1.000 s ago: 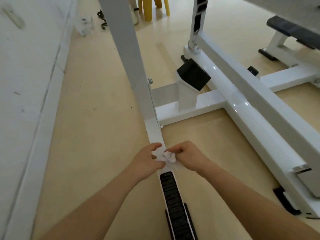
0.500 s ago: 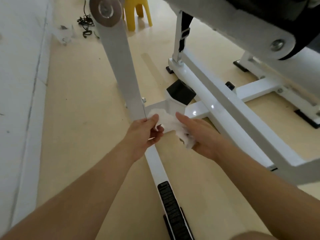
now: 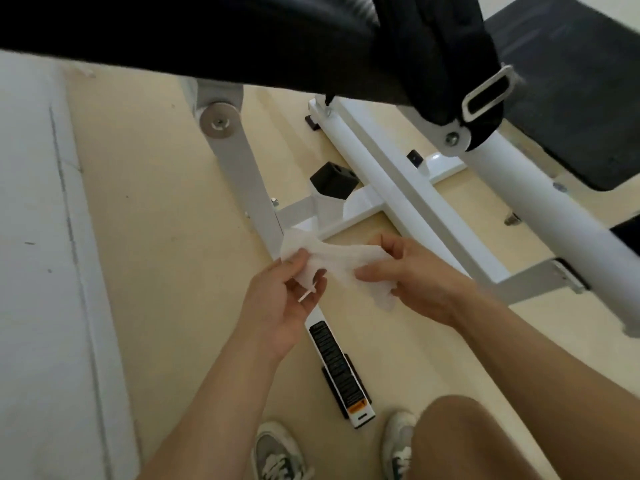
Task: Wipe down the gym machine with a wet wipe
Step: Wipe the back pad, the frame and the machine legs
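A white wet wipe is stretched between both hands in mid-air, above the machine's floor rail. My left hand pinches its left end, and my right hand pinches its right end, with a crumpled corner hanging below. The gym machine has a white steel frame with a slanted upright post, a cross bar and a floor rail bearing a black label. A black padded part of the machine fills the top of the view.
A white wall and skirting run along the left. A black bench pad sits at the right. My two shoes and a bare knee are at the bottom, on the beige floor. A black rubber stopper stands on the frame.
Both hands have lifted off the floor rail and pulled the wipe apart, from bunched to stretched. The view rose, bringing the black pad overhead and my feet into sight.
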A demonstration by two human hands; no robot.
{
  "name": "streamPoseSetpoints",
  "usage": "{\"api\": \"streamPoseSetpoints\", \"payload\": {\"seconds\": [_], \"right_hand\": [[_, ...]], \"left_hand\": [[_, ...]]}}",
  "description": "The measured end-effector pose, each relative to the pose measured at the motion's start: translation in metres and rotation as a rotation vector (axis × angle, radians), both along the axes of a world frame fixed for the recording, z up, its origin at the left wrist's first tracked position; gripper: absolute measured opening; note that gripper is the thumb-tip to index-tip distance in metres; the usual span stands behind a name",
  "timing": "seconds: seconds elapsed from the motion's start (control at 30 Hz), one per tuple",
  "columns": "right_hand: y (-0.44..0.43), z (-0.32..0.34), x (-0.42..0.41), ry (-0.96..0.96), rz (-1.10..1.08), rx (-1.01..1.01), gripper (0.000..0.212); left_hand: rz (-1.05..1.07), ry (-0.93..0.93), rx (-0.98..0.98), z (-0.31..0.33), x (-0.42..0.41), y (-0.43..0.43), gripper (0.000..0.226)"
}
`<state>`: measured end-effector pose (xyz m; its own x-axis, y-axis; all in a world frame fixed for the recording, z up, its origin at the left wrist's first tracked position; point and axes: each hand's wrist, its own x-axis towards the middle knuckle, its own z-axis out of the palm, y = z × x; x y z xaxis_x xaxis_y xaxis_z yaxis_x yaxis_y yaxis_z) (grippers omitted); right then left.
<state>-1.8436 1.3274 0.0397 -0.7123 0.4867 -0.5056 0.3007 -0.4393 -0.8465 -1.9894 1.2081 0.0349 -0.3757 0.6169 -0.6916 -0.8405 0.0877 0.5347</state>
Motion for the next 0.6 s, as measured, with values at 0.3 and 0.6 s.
{"api": "streamPoseSetpoints", "payload": {"seconds": [0.3,0.6], "right_hand": [[-0.007,0.07,0.026,0.128,-0.192,-0.178,0.027],[-0.03,0.153,0.086,-0.055,-0.291,0.05,0.025]], "left_hand": [[-0.131,0.065,-0.083,0.07,0.019,0.008,0.013],[-0.712,0.67,0.01,0.139,0.057,0.03,0.022]]}}
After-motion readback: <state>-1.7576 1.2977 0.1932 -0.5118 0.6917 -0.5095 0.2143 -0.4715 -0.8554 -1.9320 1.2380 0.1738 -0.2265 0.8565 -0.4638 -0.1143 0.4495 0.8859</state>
